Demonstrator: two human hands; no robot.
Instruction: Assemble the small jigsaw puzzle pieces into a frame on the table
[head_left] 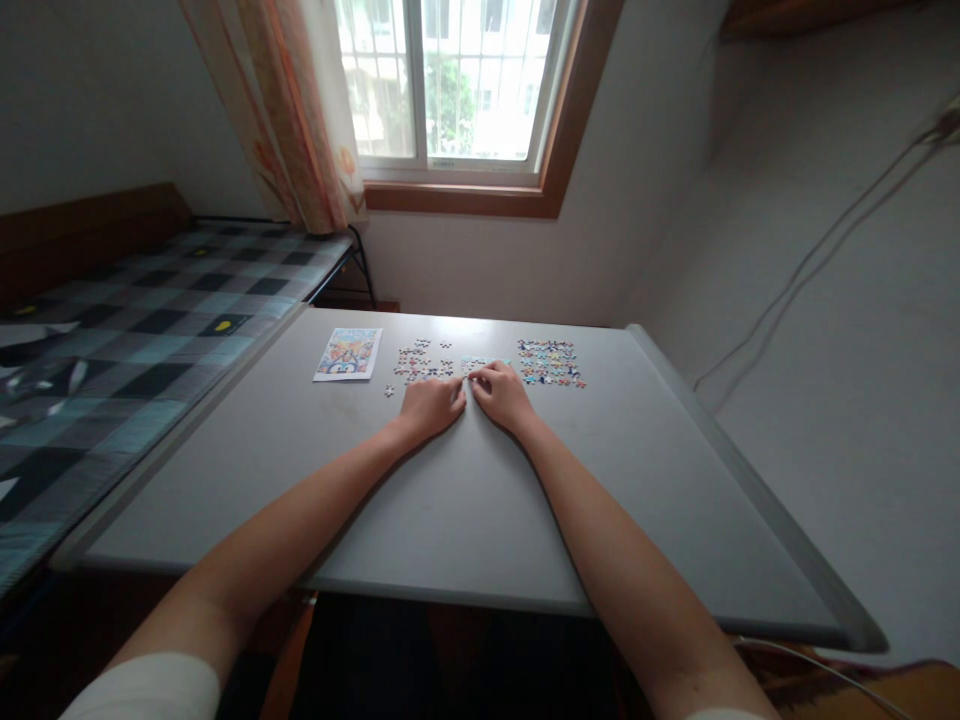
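Observation:
My left hand (435,402) rests on the table with its fingers curled in. Beside it, my right hand (502,394) pinches what looks like a small jigsaw piece (466,377), and the fingertips of both hands nearly meet there. Whether the left fingers hold anything is hidden. Just beyond my hands lies a joined pale-blue strip of the jigsaw puzzle (480,361), partly covered by the right hand. Loose jigsaw pieces (414,366) are spread to the left, and a denser group of pieces (547,360) lies to the right. One single piece (389,391) sits apart, left of my left hand.
A colourful printed picture sheet (348,354) lies at the far left of the grey table (262,480). A bed with a checked cover (150,300) stands along the left. Ahead are a window (457,90) and a curtain (300,120). A cable (802,270) hangs on the right wall.

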